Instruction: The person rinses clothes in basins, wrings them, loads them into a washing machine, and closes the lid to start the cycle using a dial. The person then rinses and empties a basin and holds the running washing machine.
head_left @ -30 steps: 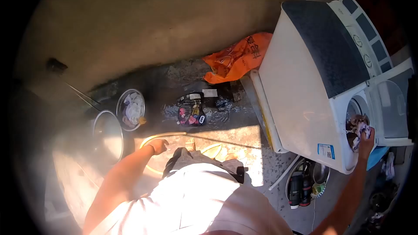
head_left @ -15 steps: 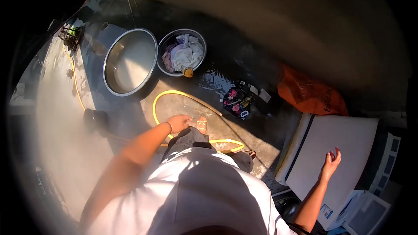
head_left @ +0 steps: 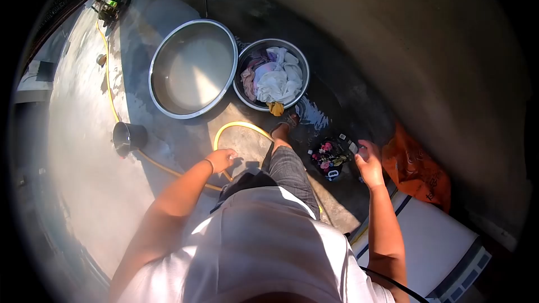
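clothes (head_left: 275, 80) in basin (head_left: 254, 51) | foot (head_left: 286, 124), hose (head_left: 242, 124) near | right grip (head_left: 368, 166) parted | left grip (head_left: 222, 160): can't tell

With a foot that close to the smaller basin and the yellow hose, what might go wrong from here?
Trip: the yellow hose curves across the floor beside the forward foot, so it might catch a step.
Slip: the floor looks wet beside the smaller basin, so footing may be poor there.
Snag: the mustard-coloured cloth hangs over that basin's rim near the foot; a bump might drag it down.
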Demonstrator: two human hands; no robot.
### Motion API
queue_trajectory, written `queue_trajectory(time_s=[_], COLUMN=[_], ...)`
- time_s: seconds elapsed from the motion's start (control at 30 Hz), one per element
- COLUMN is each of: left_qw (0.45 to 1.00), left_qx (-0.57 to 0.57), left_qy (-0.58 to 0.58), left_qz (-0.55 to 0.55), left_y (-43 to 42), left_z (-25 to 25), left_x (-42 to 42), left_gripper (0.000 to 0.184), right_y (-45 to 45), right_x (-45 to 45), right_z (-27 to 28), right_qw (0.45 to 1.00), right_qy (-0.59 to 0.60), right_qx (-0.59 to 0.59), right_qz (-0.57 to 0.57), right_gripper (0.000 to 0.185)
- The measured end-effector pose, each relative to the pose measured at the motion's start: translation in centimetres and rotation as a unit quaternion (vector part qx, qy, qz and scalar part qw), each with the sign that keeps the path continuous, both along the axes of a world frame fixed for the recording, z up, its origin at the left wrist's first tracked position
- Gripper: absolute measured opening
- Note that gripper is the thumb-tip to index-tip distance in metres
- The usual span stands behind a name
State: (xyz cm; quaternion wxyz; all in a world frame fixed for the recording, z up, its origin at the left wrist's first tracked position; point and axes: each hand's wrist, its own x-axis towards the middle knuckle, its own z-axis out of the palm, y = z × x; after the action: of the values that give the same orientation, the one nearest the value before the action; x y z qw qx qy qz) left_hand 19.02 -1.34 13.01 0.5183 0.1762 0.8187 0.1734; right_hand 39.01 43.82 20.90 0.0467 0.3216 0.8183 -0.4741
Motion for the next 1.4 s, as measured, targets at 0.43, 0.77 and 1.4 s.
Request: queue_trajectory(time_s=[0.43, 0.77, 1.4], left_qw=[0.995, 0.97, 0.928], left_qx=[-0.003, -0.069, 0.011], left_qy=[0.021, 0.217, 0.182], left_qz=[0.101, -0.088, -0.326], left_y=[8.3, 18.2, 20.8], left_z=[-11.1, -40.8, -50.0], left_x=[-23.5, -37.0, -45.2], left_gripper=[0.03, 0.093, 0.075], right_y=[-6.0, -10.3, -0.8], right_x=[-27.9, -37.1, -53.1], right_z=[-22.5, -47.5, -56.1], right_qw=[0.932, 0.922, 0.84], right_qy=[-0.149, -0.172, 0.039], right_qx=[0.039, 0.233, 0.327], right_qz=[0.329, 0.256, 0.431], right_gripper=[0.059, 0.099, 0.091])
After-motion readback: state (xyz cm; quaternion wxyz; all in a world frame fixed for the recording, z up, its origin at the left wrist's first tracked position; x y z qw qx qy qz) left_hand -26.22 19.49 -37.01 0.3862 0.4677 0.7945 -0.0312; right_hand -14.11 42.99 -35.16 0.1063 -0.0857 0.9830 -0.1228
